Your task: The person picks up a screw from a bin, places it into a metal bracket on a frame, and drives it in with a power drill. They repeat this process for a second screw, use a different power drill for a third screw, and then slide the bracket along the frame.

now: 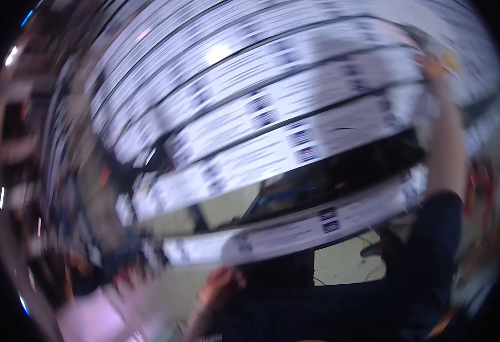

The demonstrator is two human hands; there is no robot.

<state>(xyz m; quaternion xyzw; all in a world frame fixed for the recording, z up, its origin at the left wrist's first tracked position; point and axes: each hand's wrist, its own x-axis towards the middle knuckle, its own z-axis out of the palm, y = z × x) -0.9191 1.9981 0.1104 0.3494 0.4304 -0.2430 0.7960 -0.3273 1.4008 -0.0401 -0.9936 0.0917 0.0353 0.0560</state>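
Observation:
Long white printed strips [238, 172] with dark square marks lie in slanting rows before me, with dark gaps between them. A similar front strip [284, 232] runs separately, nearest my body. Just below its left part is my left hand [222, 283], fingers curled in, with nothing visible in them. My right arm reaches far up to the right; my right hand [432, 69] is at the right end of the rows, near a small yellow patch [450, 61]. Motion blur hides its fingers and whatever they touch.
A dark opening [347, 168] lies between the front strip and the rows, with pale floor [227, 208] showing at its left. Blurred shelving and clutter [85, 188] stand at the left. A red object [480, 185] is at the right edge.

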